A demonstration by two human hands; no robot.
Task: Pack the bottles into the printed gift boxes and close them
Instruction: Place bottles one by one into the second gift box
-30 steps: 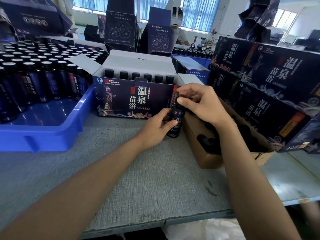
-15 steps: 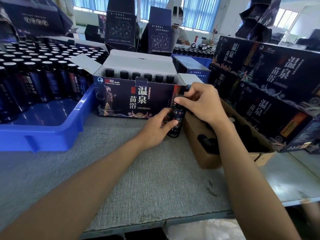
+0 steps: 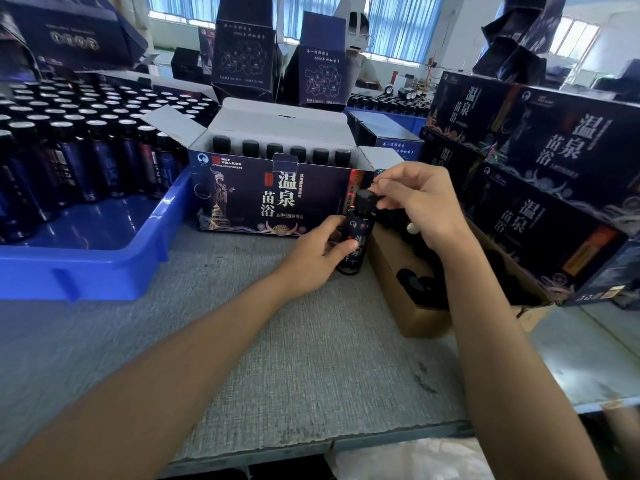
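Bottle (image 3: pixel 360 237) gripped in left hand (image 3: pixel 317 254) fingers, cap (image 3: pixel 365 201) pinched by right hand (image 3: pixel 420 206) fingers: tightening is judged underway; insertion into the gift box (image 3: pixel 277 199) behind is needed next.

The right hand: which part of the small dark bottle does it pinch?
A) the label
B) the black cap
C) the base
B: the right hand pinches the black cap on top, while the left hand grips the bottle lower down.
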